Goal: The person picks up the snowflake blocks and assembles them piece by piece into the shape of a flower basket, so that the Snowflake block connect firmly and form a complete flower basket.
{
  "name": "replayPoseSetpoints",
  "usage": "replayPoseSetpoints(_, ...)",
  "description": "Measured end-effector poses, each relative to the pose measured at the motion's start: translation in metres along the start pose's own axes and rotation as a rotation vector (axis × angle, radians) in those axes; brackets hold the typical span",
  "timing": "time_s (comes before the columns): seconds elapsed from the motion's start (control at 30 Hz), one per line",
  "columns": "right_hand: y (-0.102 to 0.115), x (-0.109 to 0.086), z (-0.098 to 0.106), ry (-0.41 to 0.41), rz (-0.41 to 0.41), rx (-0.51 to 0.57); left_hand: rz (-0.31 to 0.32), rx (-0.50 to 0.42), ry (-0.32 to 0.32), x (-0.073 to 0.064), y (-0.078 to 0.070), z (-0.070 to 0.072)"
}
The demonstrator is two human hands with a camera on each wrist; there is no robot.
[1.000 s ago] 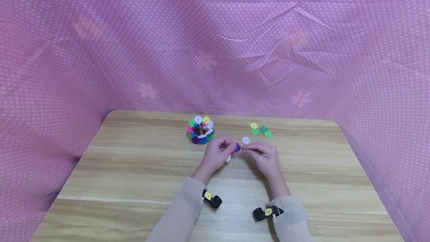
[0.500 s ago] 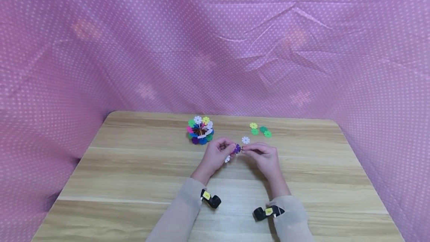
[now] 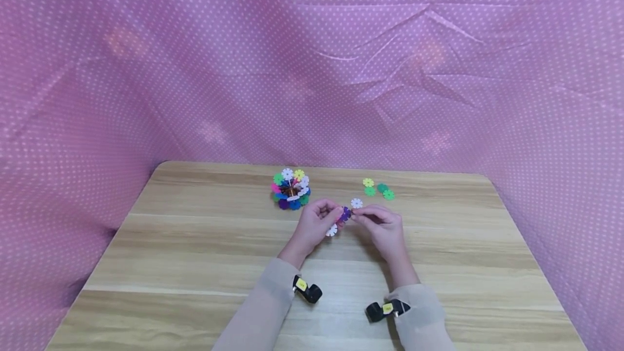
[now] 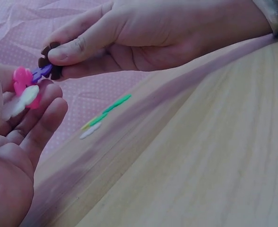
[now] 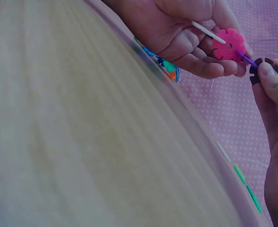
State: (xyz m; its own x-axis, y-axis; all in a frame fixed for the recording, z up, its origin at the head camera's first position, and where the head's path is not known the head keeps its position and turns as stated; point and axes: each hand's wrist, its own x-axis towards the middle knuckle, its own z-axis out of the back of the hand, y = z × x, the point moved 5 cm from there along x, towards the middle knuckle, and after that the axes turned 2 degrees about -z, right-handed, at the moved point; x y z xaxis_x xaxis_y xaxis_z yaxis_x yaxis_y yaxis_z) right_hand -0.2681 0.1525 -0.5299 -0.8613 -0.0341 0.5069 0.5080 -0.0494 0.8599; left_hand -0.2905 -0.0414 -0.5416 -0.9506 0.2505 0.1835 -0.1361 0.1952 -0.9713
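My left hand (image 3: 313, 225) holds a pink snowflake disc (image 5: 229, 45), pinched at the fingertips. A white disc (image 3: 331, 230) is joined to the pink one and sticks out below the left fingers. On the other side of the pink disc a purple disc (image 3: 345, 214) is slotted in. My right hand (image 3: 382, 227) pinches a dark brown disc (image 4: 51, 60) between thumb and fingers. In both wrist views the brown disc's edge meets the purple disc; how deep they interlock I cannot tell.
A round cluster of joined multicoloured discs (image 3: 291, 189) stands behind the left hand. Beyond the right hand lie a loose white disc (image 3: 357, 203), a yellow disc (image 3: 368, 182) and several green discs (image 3: 388, 194). A pink dotted cloth (image 3: 312, 69) surrounds the wooden table (image 3: 195, 264).
Both hands stay nearly in place. The purple disc and the joined white disc shift and turn slightly between them, with more of the white disc showing now.
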Motion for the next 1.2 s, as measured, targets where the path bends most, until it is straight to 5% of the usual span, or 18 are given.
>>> replayPoseSetpoints(0.3,-0.005,0.001,0.002,0.030,-0.020,0.043,0.004,0.135,0.021,0.002,0.000,0.000)
replayPoseSetpoints(0.5,-0.011,0.003,0.019,-0.075,-0.212,0.008,0.001,0.189,-0.011,0.005,0.004,0.004)
replayPoseSetpoints(0.67,-0.019,0.007,0.048,-0.260,-0.284,-0.221,-0.005,0.195,-0.028,0.006,0.004,0.005)
replayPoseSetpoints(0.8,-0.022,0.015,0.066,-0.323,-0.284,-0.410,-0.015,0.192,-0.055,0.006,0.002,0.005)
replayPoseSetpoints(1.2,-0.042,0.031,0.082,-0.145,-0.455,-0.652,-0.006,0.229,-0.072,0.007,0.001,0.003)
